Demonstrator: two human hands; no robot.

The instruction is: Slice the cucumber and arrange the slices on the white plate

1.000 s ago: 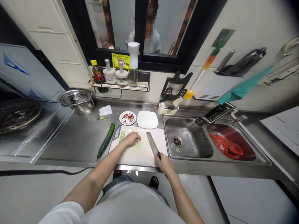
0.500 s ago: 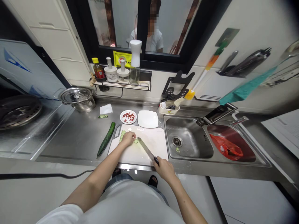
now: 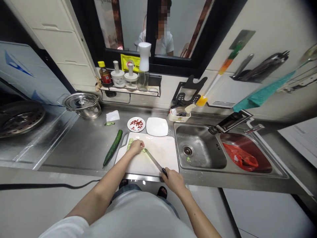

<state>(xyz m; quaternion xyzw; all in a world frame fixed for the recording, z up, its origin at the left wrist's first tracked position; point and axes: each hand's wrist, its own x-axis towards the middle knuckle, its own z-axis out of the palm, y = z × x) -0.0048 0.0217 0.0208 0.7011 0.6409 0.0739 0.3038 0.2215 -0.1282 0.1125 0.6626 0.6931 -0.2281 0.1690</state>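
My right hand (image 3: 172, 178) is wrapped round the black handle of a knife (image 3: 154, 160), whose blade points up and left over the white cutting board (image 3: 160, 148). The blade's tip touches a cucumber slice (image 3: 144, 150). Just left of it, my left hand (image 3: 136, 146) is closed with its fingertips curled on the board; what they hold, if anything, is too small to name. Several cucumber slices (image 3: 130, 142) lie beside that hand at the board's left. A whole cucumber (image 3: 113, 147) rests on the steel counter, left of the board.
Behind the board sit a plate of red pieces (image 3: 136, 124) and a white plate (image 3: 157, 126). A double sink (image 3: 200, 145) is at the right. A lidded pot (image 3: 84, 105) stands at the back left, below a bottle shelf (image 3: 131, 89).
The knife and my right hand have shifted slightly left and down, bringing the blade's tip to the cucumber slice. My left hand stays in place.
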